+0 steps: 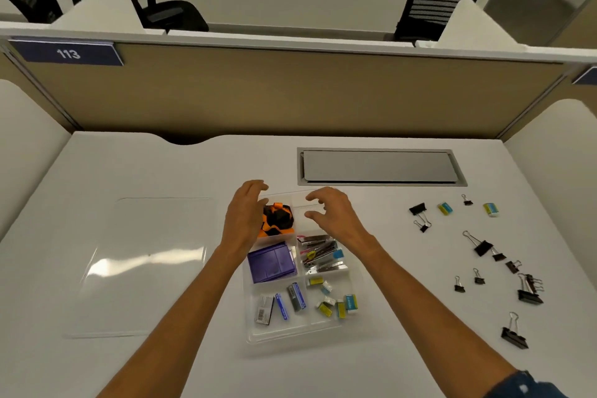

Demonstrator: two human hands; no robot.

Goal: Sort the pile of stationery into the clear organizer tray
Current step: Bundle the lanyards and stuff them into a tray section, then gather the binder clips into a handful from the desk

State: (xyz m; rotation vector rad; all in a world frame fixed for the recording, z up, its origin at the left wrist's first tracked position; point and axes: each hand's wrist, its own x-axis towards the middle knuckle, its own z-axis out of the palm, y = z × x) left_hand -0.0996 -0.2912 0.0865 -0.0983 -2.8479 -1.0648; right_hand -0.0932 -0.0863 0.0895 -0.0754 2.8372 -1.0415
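The clear organizer tray [292,331] lies in the middle of the white desk. Its compartments hold orange-and-black items [278,219], a purple case [272,263], metal clips and cutters [321,254], lead boxes [281,304] and small erasers [339,302]. My left hand [246,213] hovers over the tray's far left corner, fingers relaxed and holding nothing. Over the tray's far right compartment my right hand [332,215] is spread with loosely curved fingers, also holding nothing. Several black binder clips [483,247] and two erasers [445,208] lie scattered to the right.
A clear lid [142,265] lies flat on the desk to the left of the tray. A grey cable hatch [379,166] is set in the desk behind it. A beige partition closes the back, with office chairs beyond.
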